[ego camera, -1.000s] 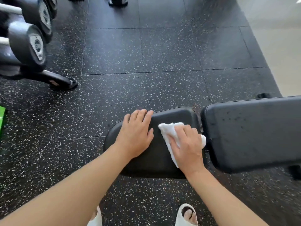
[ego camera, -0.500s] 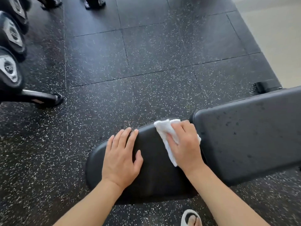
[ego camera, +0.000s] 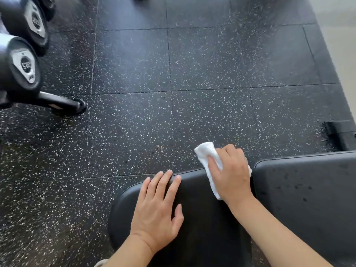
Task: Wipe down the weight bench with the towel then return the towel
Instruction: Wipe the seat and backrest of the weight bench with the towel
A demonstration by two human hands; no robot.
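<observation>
The black weight bench fills the lower right: its seat pad (ego camera: 202, 228) lies in front of me and its back pad (ego camera: 308, 199), dotted with dark spots, is to the right. My left hand (ego camera: 159, 214) rests flat on the seat pad with fingers straight, fingertips at the far edge. My right hand (ego camera: 231, 176) holds the white towel (ego camera: 206, 151) against the seat pad's far right corner, fingers curled over the towel at the edge. Part of the towel sticks out beyond the pad.
Black speckled rubber floor tiles spread ahead. A dumbbell rack with round dumbbells (ego camera: 25, 66) stands at the upper left, its foot (ego camera: 63, 104) reaching onto the floor. A black bench foot (ego camera: 341, 135) shows at the right edge. Pale flooring lies at the far right.
My right hand has slid the towel away from me to the seat pad's far edge. My left hand stays flat on the pad. The view has shifted.
</observation>
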